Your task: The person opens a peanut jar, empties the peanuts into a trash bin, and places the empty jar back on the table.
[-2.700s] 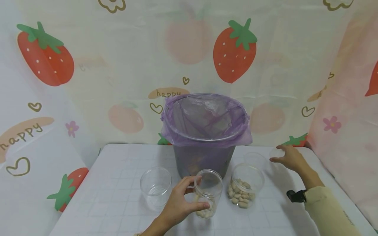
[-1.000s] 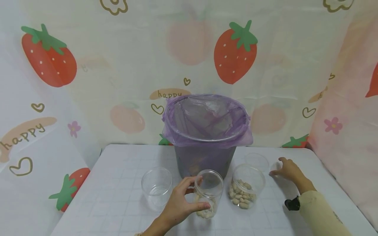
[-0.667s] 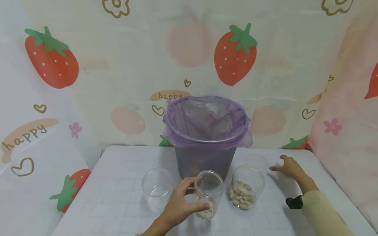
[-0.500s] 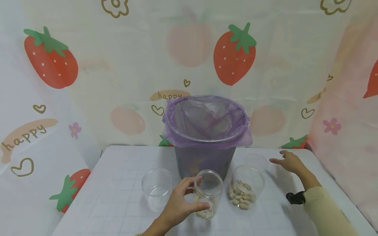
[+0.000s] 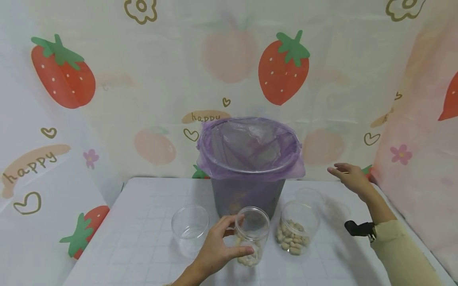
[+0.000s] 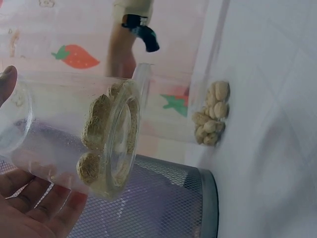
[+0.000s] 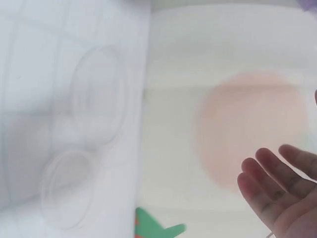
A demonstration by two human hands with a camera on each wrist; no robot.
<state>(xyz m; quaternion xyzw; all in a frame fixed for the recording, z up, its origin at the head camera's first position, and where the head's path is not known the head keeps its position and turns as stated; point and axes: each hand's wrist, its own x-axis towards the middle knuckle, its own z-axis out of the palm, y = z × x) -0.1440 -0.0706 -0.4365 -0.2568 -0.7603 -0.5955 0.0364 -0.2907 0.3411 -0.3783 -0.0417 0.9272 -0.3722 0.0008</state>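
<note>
My left hand [image 5: 216, 247] grips a clear plastic jar [image 5: 252, 230], fingers behind it and thumb across its front. In the left wrist view, a few peanuts in the shell [image 6: 96, 124] lie at the jar's bottom. Right of it stands a wider clear jar [image 5: 310, 219], partly filled with pale shelled-looking nuts [image 5: 292, 238]. My right hand [image 5: 354, 180] is raised over the table's back right with nothing in it, fingers fairly straight. Below it, the right wrist view shows a larger clear round lid [image 7: 99, 94] and a smaller one [image 7: 68, 189] flat on the table.
A mesh bin [image 5: 247, 196] lined with a purple bag [image 5: 250, 172] stands behind the jars. An empty clear tub [image 5: 189, 222] sits to the left of my left hand. The white table [image 5: 132, 238] is backed by a strawberry-patterned sheet [image 5: 171, 71].
My right hand had the smaller lid at the back right, set it down on the table beside the larger lid, then let go and rose away. My left hand and its jar stay put.
</note>
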